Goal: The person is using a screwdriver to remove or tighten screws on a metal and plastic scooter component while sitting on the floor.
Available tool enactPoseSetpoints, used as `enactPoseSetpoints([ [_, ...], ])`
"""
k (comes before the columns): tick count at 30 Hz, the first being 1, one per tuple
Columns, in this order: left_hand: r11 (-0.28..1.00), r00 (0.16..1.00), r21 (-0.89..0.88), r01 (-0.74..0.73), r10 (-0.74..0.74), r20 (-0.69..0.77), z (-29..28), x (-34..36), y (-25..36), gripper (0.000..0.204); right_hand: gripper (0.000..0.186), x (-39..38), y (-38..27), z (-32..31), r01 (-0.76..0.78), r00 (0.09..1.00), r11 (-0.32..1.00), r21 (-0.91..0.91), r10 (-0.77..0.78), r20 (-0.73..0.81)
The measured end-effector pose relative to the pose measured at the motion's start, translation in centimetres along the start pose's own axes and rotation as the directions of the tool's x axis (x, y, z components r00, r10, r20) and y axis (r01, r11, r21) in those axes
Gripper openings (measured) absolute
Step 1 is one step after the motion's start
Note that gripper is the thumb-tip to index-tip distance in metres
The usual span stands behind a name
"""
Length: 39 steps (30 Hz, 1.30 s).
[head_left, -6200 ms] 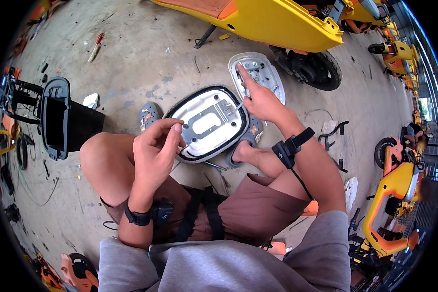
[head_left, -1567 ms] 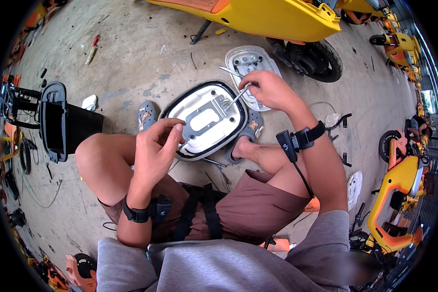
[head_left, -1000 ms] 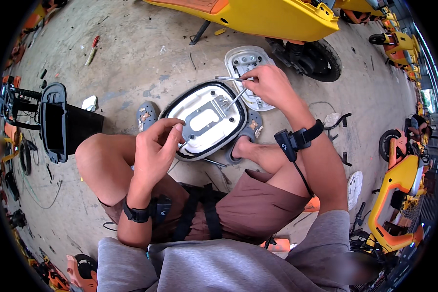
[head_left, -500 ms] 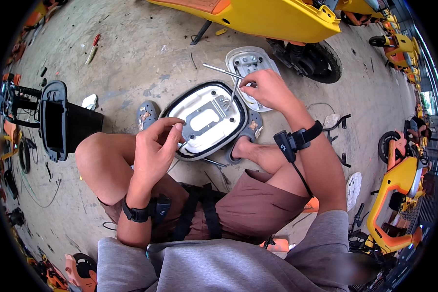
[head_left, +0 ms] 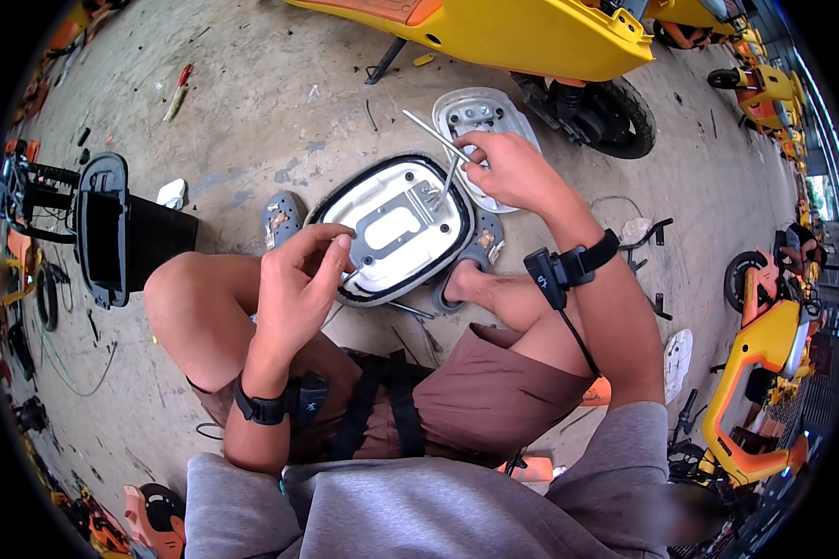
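Note:
Between my feet is an oval white panel with a black rim seal and a grey metal bracket. My right hand is closed on a silver tool with a long crossbar and a shaft running down to the bracket's right end. My left hand is at the panel's left edge, fingers curled and pressed together; what they hold is hidden. Behind my right hand, a second, paler panel with metal fittings lies on the floor.
A yellow scooter with a black wheel stands ahead, a black bin at left. A red-handled tool, black bent tubes and scraps lie around. More scooters line the right, where another person crouches.
My right hand has turned the silver tool: its crossbar swung from nearly flat a second ago to angled up-left. My left hand has stayed at the panel's left edge.

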<state>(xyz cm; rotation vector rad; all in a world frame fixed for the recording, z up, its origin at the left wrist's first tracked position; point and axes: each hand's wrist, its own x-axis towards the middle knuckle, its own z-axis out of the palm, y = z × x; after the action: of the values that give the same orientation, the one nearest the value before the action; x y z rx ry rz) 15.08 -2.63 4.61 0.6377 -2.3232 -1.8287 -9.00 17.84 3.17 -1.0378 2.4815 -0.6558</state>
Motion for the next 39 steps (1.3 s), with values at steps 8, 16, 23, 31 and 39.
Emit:
enactPoseSetpoints([
  [8, 1.000, 1.000, -0.007, 0.007, -0.007, 0.005, 0.0, 0.0, 0.0, 0.024, 0.023, -0.1, -1.0, -0.6, 0.167, 0.975, 0.924, -0.344, -0.208, -0.084],
  [16, 1.000, 1.000, -0.001, -0.017, 0.017, -0.016, 0.2, 0.0, 0.1, 0.024, 0.028, -0.2, -1.4, 0.0, -0.009, 1.000, 0.993, -0.122, 0.006, -0.027],
  [23, 0.999, 0.999, -0.014, -0.029, 0.029, -0.013, 0.1, 0.0, -0.1, 0.024, 0.031, -0.2, -1.5, -0.4, -0.020, 0.999, 0.998, -0.057, 0.022, 0.044],
  [31, 1.000, 1.000, 0.014, -0.025, 0.025, -0.002, 0.1, -0.1, 0.2, 0.022, 0.035, -0.2, -0.1, 0.2, 0.018, 0.999, 0.999, -0.038, -0.019, -0.029],
  [39, 1.000, 1.000, 0.015, -0.026, 0.026, 0.003, 0.3, 0.0, 0.1, 0.022, 0.026, -0.2, 1.3, 0.1, 0.249, 0.962, 0.953, -0.173, -0.264, -0.072],
])
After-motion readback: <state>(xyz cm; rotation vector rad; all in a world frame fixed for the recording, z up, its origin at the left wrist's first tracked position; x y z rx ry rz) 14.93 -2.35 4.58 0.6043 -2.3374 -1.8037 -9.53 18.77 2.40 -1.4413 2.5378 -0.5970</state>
